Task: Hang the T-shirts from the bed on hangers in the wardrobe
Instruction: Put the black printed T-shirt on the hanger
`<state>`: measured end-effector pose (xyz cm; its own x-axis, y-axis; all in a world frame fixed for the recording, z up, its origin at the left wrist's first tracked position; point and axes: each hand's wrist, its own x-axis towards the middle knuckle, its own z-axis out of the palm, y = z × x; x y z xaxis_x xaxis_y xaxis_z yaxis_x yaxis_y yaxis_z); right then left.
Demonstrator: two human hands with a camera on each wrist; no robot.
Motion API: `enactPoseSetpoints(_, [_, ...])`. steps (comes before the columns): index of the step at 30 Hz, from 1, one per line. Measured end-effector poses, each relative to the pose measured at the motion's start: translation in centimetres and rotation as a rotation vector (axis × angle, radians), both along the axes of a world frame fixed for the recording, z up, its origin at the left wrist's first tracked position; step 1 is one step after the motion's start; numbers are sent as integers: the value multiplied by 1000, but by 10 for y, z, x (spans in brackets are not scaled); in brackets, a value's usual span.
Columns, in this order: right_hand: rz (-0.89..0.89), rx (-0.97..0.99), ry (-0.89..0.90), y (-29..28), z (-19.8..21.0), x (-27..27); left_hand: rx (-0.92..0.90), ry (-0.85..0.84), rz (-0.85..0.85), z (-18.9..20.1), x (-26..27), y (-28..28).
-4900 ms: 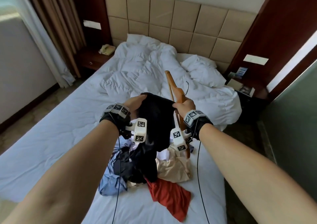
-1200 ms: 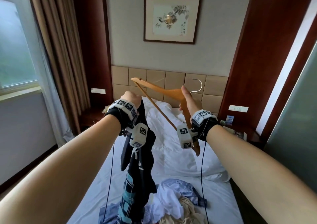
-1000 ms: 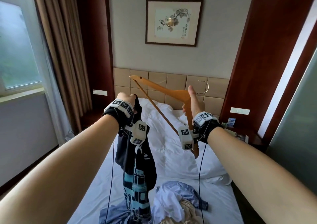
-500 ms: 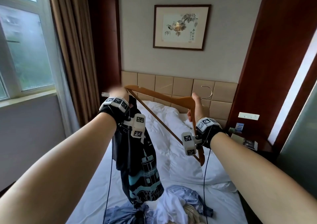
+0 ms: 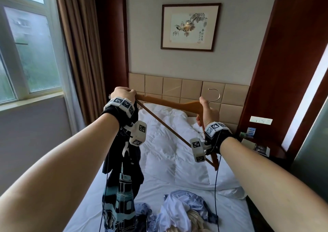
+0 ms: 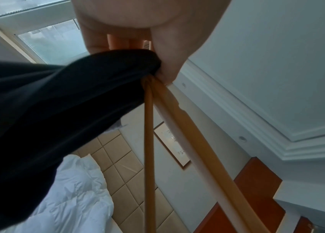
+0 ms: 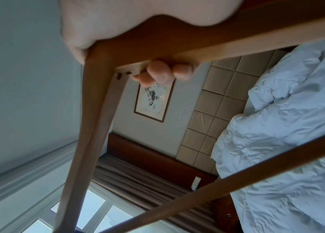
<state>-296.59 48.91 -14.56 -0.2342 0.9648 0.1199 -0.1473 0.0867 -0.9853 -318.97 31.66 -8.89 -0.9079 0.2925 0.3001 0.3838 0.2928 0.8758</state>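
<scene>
Above the bed (image 5: 159, 160), we hold the wooden hanger (image 5: 170, 103) out at chest height, tilted, its metal hook (image 5: 215, 95) up by our right hand (image 5: 206, 114). That hand is clenched round the hanger's middle, thumb raised. A second ago our left hand (image 5: 124, 94) was below and short of the far arm; now it sits right at that arm's tip, fingers closed over both the wood and a bunch of the black T-shirt (image 5: 122, 187), which hangs straight down toward the pile of clothes (image 5: 177, 212). The left wrist view shows cloth pinched against the tip. We judge one shoulder is being threaded on; the other side and the walk to the wardrobe remain.
</scene>
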Motion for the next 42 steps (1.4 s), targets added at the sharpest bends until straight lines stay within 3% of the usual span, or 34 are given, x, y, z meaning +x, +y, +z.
enactPoseSetpoints(11, [35, 44, -43, 11, 1, 23, 6, 19, 61, 0, 31, 11])
enactPoseSetpoints(20, [69, 185, -123, 14, 7, 38, -202, 151, -72, 1, 66, 30])
enactPoseSetpoints(28, [145, 315, -177, 14, 16, 47, -283, 146, -192, -2, 91, 51])
enactPoseSetpoints(42, [339, 359, -211, 19, 33, 58, -251, 106, -397, 9, 133, 88])
